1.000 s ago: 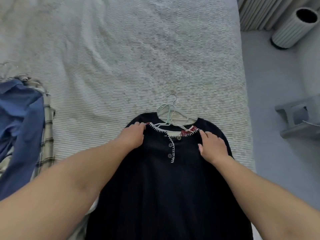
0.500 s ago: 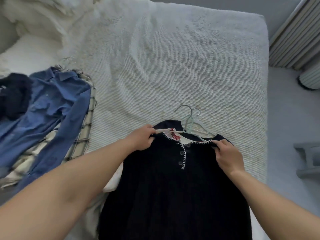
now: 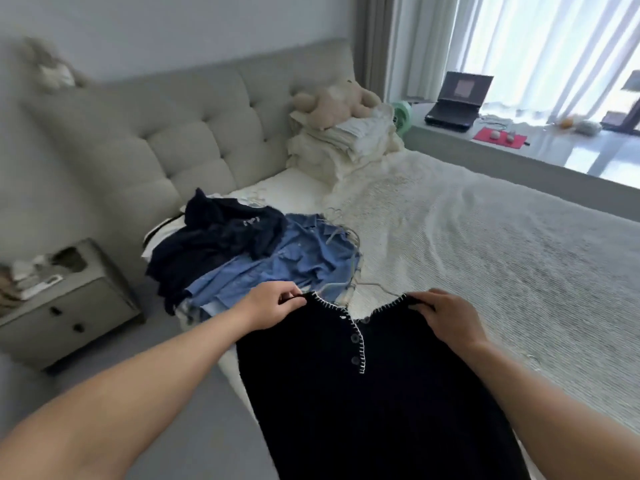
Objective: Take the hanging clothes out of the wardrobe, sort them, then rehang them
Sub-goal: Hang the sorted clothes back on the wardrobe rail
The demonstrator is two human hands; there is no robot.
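A black top [image 3: 363,393] with white stitched trim and buttons hangs lifted over the near edge of the bed [image 3: 485,244]. My left hand [image 3: 270,306] pinches its left shoulder and my right hand [image 3: 446,317] grips its right shoulder. Just beyond the neckline a pale hanger [image 3: 367,287] lies on the bedspread. Further left on the bed lies a pile: a blue denim shirt [image 3: 284,268] with a dark navy garment [image 3: 221,237] on top of it.
A grey nightstand [image 3: 65,303] stands on the floor at the left. Folded cream bedding [image 3: 346,147] and a plush bear [image 3: 332,102] sit by the tufted headboard [image 3: 194,133]. A laptop [image 3: 457,98] rests on the window ledge at the back right.
The view has swung up and left, bringing the headboard and window in. Both hands have lifted the black top by its shoulders off its hangers and carried it left towards the clothes pile.
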